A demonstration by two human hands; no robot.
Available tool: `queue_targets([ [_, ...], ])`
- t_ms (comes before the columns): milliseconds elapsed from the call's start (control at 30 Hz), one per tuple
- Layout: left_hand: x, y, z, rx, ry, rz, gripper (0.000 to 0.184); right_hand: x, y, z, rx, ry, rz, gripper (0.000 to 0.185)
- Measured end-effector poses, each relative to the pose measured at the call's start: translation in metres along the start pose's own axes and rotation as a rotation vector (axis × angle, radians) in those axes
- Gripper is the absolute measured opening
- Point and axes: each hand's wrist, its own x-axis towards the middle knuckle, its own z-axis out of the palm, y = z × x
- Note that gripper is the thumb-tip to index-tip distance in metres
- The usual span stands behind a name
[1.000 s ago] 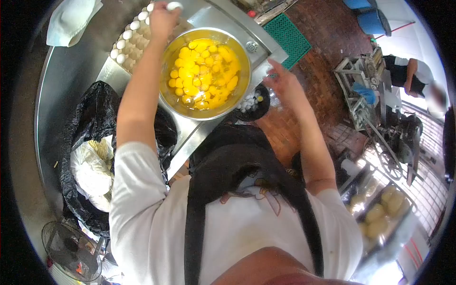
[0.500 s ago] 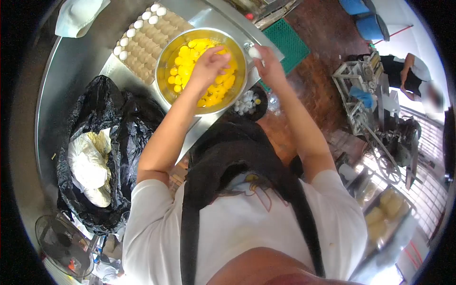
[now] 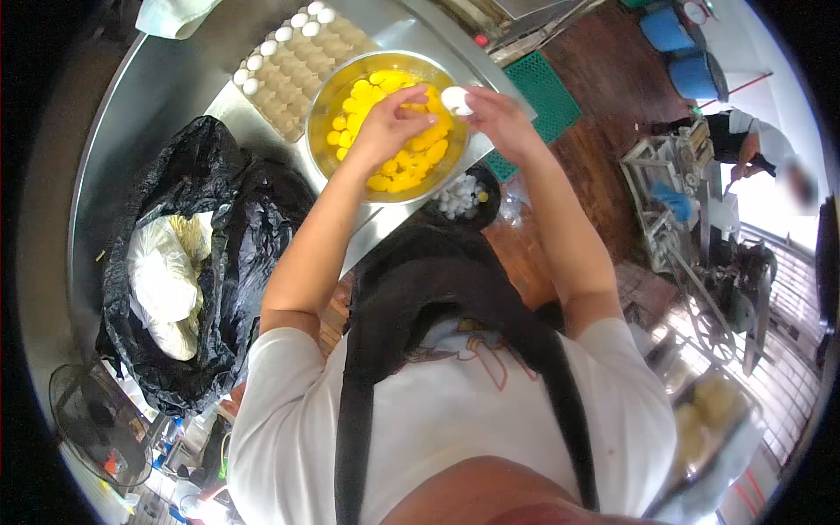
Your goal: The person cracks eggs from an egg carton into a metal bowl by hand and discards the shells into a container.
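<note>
1. Head view: your right hand [image 3: 500, 122] pinches a white egg [image 3: 456, 100], shifted inward since half a second ago, at the metal bowl's [image 3: 318, 122] rim
2. Your left hand [image 3: 392, 129] over the egg yolks [image 3: 422, 164], fingers parted, seemingly empty; egg-handling likely centred here

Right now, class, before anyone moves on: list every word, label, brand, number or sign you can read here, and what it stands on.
Readable text: none.
White shirt: a printed drawing, partly behind the apron; no letters can be made out.
Egg tray and steel bowl: no lettering visible.
Round, dial-like object: too small to read.
</note>
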Motion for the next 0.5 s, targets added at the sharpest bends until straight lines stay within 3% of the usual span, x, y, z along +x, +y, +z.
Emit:
queue_targets([
  [67, 0.005, 0.001, -0.010, 0.041, -0.066, 0.074, 0.050, -0.002, -0.011, 0.019, 0.120, -0.127, 0.044, 0.040],
  [200, -0.004, 0.020, -0.032, 0.248, -0.096, -0.159, 0.046, 0.000, -0.014, 0.041, -0.006, -0.196, 0.099, 0.043],
  [300, -0.008, -0.001, -0.041, 0.196, -0.027, -0.035, 0.044, -0.001, -0.008, 0.060, -0.298, -0.176, -0.120, 0.045],
  [400, -0.022, 0.014, -0.038, 0.344, 0.060, -0.010, 0.043, 0.012, 0.024, 0.069, -0.754, -0.124, -0.681, 0.048],
  [500, -0.027, 0.001, -0.042, 0.478, 0.156, 0.050, 0.038, 0.007, 0.027, 0.085, -0.912, -0.042, -0.677, 0.050],
])
